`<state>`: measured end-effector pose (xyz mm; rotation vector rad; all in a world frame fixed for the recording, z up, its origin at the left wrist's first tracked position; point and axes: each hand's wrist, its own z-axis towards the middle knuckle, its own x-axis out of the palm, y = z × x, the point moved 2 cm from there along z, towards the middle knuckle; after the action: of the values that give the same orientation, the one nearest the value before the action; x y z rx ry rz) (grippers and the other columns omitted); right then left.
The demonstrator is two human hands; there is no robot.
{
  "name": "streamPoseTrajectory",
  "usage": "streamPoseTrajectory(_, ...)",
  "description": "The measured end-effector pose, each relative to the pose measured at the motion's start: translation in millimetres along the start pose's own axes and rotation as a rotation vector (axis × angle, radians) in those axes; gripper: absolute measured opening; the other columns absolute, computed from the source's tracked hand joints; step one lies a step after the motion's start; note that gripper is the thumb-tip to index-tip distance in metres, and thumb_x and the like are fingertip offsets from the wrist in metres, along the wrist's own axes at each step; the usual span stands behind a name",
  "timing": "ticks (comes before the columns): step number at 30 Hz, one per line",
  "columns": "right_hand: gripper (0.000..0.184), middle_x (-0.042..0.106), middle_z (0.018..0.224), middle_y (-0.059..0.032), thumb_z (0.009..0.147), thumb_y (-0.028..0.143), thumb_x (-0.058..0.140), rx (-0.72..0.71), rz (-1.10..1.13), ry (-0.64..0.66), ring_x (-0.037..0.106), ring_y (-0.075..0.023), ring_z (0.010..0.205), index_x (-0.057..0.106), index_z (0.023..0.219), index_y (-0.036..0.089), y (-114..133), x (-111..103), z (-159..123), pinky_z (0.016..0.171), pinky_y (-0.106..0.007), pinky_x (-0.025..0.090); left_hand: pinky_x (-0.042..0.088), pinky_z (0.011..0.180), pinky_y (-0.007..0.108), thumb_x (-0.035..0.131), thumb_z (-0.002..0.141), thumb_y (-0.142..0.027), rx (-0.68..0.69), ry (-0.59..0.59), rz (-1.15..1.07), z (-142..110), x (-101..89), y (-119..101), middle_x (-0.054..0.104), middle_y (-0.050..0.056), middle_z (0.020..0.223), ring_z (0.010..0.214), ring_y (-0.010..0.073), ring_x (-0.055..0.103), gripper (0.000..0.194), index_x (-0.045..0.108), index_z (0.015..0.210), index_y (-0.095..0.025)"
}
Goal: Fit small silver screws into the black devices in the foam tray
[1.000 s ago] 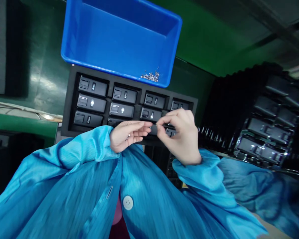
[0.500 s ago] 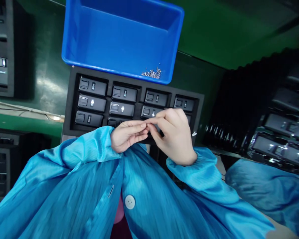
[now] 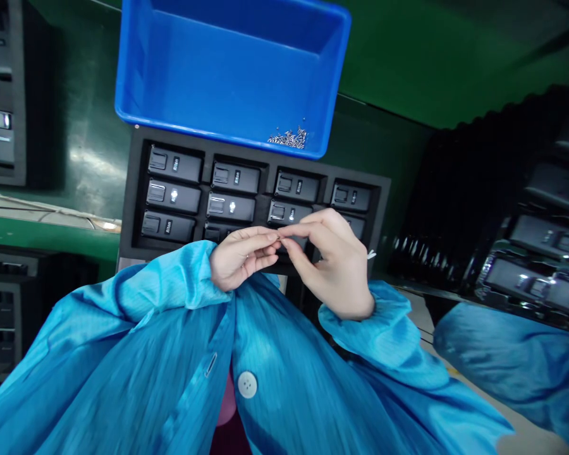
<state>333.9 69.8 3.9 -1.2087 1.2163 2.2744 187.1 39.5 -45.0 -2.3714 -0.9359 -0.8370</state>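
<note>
My left hand point(image 3: 243, 255) and my right hand point(image 3: 330, 260) meet fingertip to fingertip just above the near edge of a black foam tray point(image 3: 135, 189). Both are pinched shut on something tiny that I cannot make out. The tray holds rows of small black plastic parts point(image 3: 174, 196) with shiny spots. Behind it stands a blue plastic bin point(image 3: 232, 69) with a small heap of metal screws point(image 3: 288, 138) in its near right corner. Blue coat sleeves point(image 3: 161, 297) cover both my arms.
Stacks of black trays with the same parts stand at the right point(image 3: 526, 253) and along the left edge point(image 3: 2, 107). The bench top point(image 3: 80, 164) is dark green. Another person's blue sleeve point(image 3: 507, 366) lies at the lower right.
My right hand has come left from the tray until its fingertips touch those of my left hand. The left hand has stayed in place.
</note>
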Motion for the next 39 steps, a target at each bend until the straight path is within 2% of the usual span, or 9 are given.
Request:
streamPoseTrajectory(3,0.005,0.065,0.089,-0.0039,0.095,0.017,0.063,-0.029,-0.049,0.004,0.062,-0.0184,0.085,0.066,0.094,0.02,0,-2,0,0.074,-0.035,0.05,0.055,0.059,0.012,0.056,0.094,0.0,0.006,-0.011,0.005,0,1.0,0,0.068,0.0,0.064,0.054,0.0022,0.063,0.027,0.074,0.075,-0.009)
streamPoseTrajectory(12,0.009,0.066,0.086,-0.0031,0.094,0.016,0.061,-0.085,-0.231,-0.014,0.061,-0.0186,0.081,0.062,0.088,0.023,1,4,-2,0.072,-0.035,0.047,0.055,0.06,0.011,0.069,0.087,-0.003,-0.003,-0.027,0.015,3,1.0,5,0.067,-0.001,0.064,0.056,0.0016,0.063,0.014,0.073,0.075,-0.01)
streamPoseTrajectory(15,0.011,0.065,0.085,-0.0029,0.092,0.013,0.06,-0.059,-0.158,-0.017,0.061,-0.0178,0.079,0.061,0.087,0.023,-1,1,-1,0.071,-0.034,0.048,0.056,0.06,0.012,0.067,0.088,-0.001,-0.017,-0.036,0.017,4,1.6,5,0.068,0.0,0.065,0.056,0.0022,0.064,0.016,0.074,0.077,-0.01)
streamPoseTrajectory(18,0.013,0.065,0.086,-0.0018,0.089,0.011,0.06,0.028,-0.05,-0.065,0.062,-0.0176,0.08,0.062,0.086,0.023,-25,-14,1,0.072,-0.034,0.051,0.057,0.06,0.014,0.062,0.093,-0.004,-0.041,-0.045,0.019,4,0.7,3,0.071,0.002,0.07,0.056,0.0033,0.065,0.019,0.076,0.081,-0.009)
streamPoseTrajectory(21,0.011,0.063,0.083,-0.0024,0.085,0.014,0.062,0.191,-0.134,-0.164,0.062,-0.0202,0.079,0.061,0.08,0.024,-72,-32,0,0.074,-0.037,0.051,0.058,0.06,0.014,0.055,0.099,-0.008,-0.053,-0.049,0.014,5,-2.9,1,0.071,0.003,0.071,0.057,0.0036,0.066,0.028,0.077,0.082,-0.009)
streamPoseTrajectory(24,0.008,0.062,0.082,-0.0036,0.079,0.017,0.06,0.343,-0.211,-0.009,0.062,-0.0218,0.078,0.06,0.075,0.024,-118,-34,-1,0.076,-0.038,0.052,0.058,0.061,0.014,0.054,0.1,-0.012,-0.059,-0.049,0.006,5,-7.2,-1,0.072,0.004,0.073,0.058,0.004,0.066,0.03,0.077,0.082,-0.009)
streamPoseTrajectory(27,0.005,0.063,0.083,-0.0045,0.076,0.019,0.059,0.371,-0.248,0.093,0.063,-0.0219,0.078,0.06,0.074,0.023,-140,-25,-2,0.076,-0.038,0.052,0.058,0.061,0.015,0.055,0.1,-0.015,-0.066,-0.056,0.002,5,-9.0,-1,0.071,0.004,0.072,0.057,0.0044,0.066,0.03,0.077,0.08,-0.009)
streamPoseTrajectory(35,0.004,0.062,0.088,-0.0083,0.079,0.02,0.055,0.321,-0.464,0.279,0.062,-0.0247,0.084,0.057,0.077,0.023,-140,-17,9,0.076,-0.037,0.05,0.057,0.06,0.015,0.054,0.102,-0.016,-0.073,-0.08,0.003,3,-7.0,-4,0.07,0.003,0.071,0.056,0.0042,0.065,0.032,0.076,0.079,-0.009)
streamPoseTrajectory(39,0.005,0.063,0.088,-0.0089,0.078,0.019,0.055,0.342,-0.508,0.364,0.06,-0.025,0.081,0.056,0.079,0.023,-137,-19,17,0.07,-0.035,0.046,0.058,0.06,0.016,0.052,0.102,-0.016,-0.075,-0.084,0.001,2,-6.9,-5,0.07,0.002,0.07,0.056,0.0043,0.066,0.034,0.076,0.08,-0.009)
